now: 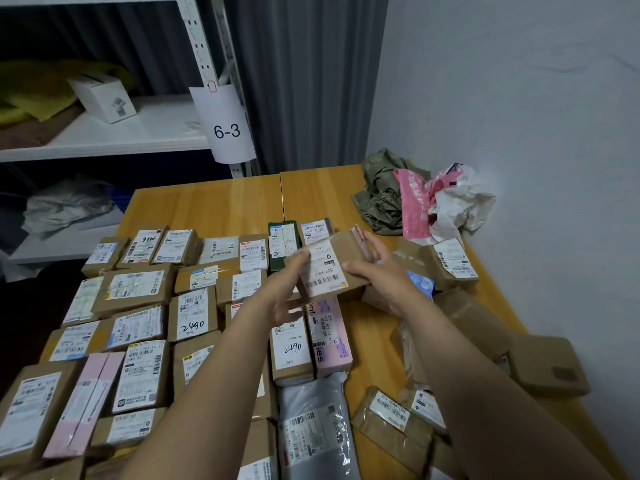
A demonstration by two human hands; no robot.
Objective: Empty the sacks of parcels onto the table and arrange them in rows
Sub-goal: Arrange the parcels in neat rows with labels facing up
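I hold a brown cardboard parcel point(334, 261) with a white label above the wooden table point(221, 206). My left hand point(282, 289) grips its left edge, and my right hand point(377, 271) grips its right side. Below and to the left, several labelled parcels lie in rows point(138, 317), among them a pink box point(330, 337) and a grey mailer bag point(315, 431). To the right, loose brown parcels point(481, 323) lie in a heap. Crumpled sacks, one olive green point(381, 192) and one pink and white point(440, 202), sit at the far right corner.
A white metal shelf rack point(138, 133) stands behind the table on the left, with a paper tag reading 6-3 point(227, 126) and a white box point(104, 98). A grey wall point(519, 98) runs along the table's right edge. Bare wood shows at the table's far side.
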